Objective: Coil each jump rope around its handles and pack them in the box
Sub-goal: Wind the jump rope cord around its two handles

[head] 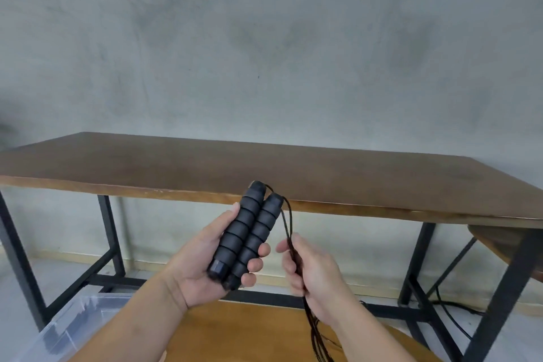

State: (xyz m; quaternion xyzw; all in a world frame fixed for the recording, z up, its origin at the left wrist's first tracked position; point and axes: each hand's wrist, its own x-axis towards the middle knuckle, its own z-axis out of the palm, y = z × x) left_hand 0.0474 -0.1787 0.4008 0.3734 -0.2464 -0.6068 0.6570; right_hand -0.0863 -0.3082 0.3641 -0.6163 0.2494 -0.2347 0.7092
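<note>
Two handles (pixel 248 233) lie gripped in the left hand (pixel 205 261); right hand (pixel 311 270) clasps the rope (pixel 289 232).

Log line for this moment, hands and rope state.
left hand: holds both handles side by side | right hand: grips rope strands | coil: not yet wound | box: lower left

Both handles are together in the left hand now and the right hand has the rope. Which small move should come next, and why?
Probably the right hand should carry the rope across the handles for a first wrap. The left hand holds them side by side, and no turn of rope lies around them yet.
</note>
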